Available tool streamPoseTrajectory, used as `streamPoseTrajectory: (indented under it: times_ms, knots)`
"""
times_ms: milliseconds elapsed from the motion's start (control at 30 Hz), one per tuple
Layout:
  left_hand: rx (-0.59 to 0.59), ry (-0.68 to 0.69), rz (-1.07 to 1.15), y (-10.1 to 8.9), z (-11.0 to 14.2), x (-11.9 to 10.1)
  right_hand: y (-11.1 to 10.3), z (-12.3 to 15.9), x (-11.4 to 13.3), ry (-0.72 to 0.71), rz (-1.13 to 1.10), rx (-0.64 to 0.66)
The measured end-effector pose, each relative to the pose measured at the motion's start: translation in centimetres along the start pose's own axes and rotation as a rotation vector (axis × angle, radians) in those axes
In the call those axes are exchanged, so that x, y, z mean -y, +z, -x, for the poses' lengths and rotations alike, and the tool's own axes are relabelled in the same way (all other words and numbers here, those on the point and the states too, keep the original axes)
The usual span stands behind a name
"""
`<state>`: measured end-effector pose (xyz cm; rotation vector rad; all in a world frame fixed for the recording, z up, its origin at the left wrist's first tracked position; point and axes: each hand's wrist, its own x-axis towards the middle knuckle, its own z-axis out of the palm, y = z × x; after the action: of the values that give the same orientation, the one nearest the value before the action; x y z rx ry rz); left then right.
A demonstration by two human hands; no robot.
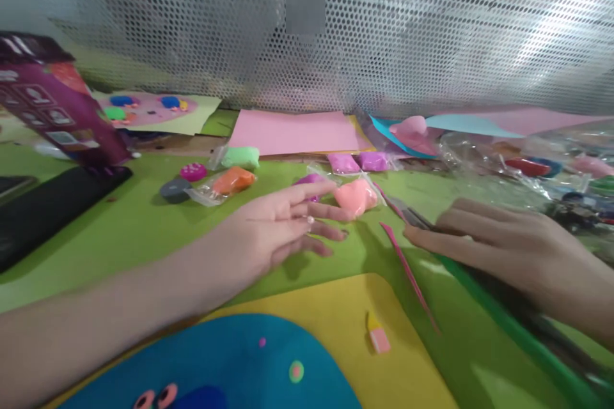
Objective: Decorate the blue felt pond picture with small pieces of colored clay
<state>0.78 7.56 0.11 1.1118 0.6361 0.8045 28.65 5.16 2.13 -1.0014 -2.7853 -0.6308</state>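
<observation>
My left hand (pixel 292 220) hovers over the green table with its fingers spread and nothing in them. Its fingertips are close to a clear packet of salmon-pink clay (pixel 357 197), and a purple lump (pixel 311 186) lies partly hidden behind them. On the right, my right hand (pixel 508 243) is loosely bent, thumb and fingers apart, above a green-rimmed tray (pixel 484 313). A grey tool (pixel 415 216) lies by its thumb; whether they touch I cannot tell. Between the hands is a thin pink clay tool (pixel 407 268). A yellow card (pixel 355 297) with a blue shape sits in front, bearing small clay pieces.
Orange (pixel 234 180), green (pixel 241 157) and violet (pixel 373 161) clay packets lie farther back. A purple cup (pixel 62 108) and a black object (pixel 62 211) stand at left. Pink paper (pixel 297 132) lies before a perforated metal panel (pixel 215 32). Clear plastic bags (pixel 494 160) crowd the right.
</observation>
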Motion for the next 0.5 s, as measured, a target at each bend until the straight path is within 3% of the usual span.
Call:
streamPoseTrajectory:
  times_ms: [100, 233, 333, 433, 500]
  knots:
    - [0.031, -0.011, 0.056, 0.0, 0.2, 0.3, 0.3, -0.3, -1.2, -0.109, 0.153, 0.125]
    - [0.140, -0.037, 0.042, 0.0, 0.5, 0.3, 0.5, 0.0, -1.8, -0.053, 0.184, 0.210]
    - [0.233, -0.068, 0.021, 0.1, 0.6, 0.3, -0.5, -0.9, -0.1, 0.068, 0.033, 0.040]
    - [0.301, -0.105, 0.002, 0.5, 0.7, 0.2, -1.8, -3.1, 3.3, 0.202, -0.440, -0.245]
    - [0.352, -0.093, 0.021, 0.7, 0.9, 0.3, -2.3, -4.5, 5.5, 0.159, -0.590, -0.229]
